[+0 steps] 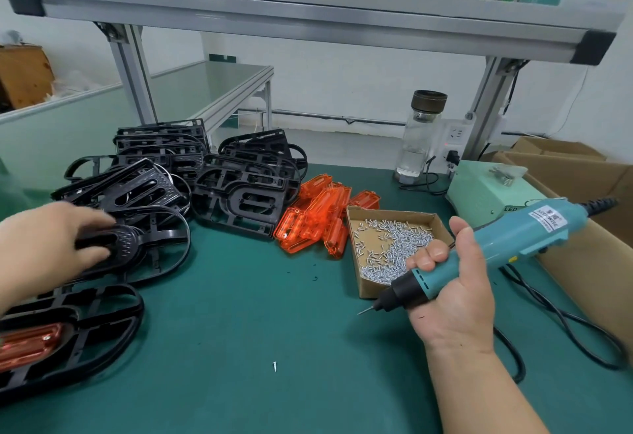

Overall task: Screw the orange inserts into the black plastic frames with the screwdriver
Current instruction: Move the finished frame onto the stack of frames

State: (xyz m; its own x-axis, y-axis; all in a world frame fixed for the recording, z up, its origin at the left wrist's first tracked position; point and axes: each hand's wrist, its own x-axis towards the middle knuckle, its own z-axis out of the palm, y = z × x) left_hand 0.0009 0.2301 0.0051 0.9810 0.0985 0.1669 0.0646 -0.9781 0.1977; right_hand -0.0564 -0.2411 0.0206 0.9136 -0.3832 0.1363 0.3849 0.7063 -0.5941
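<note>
Got left hand [51, 245] curled over the oval hub of a black openwork plastic frame [137, 248] just in front of the frame pile [239, 194], slightly blurry, and right hand [452, 296] wrapped round a teal corded electric screwdriver [507, 245]. Probably light, thin-ribbed and springy, so best lifted by that solid hub. Translucent orange plastic inserts [318, 224] heaped beside the cardboard screw tray [368, 288].

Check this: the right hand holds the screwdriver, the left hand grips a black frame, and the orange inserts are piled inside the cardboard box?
Not quite. The head view shows the cardboard box holding screws; the orange inserts are piled on the mat beside it. The right hand holds the screwdriver, the left hand grips a black frame.
</note>
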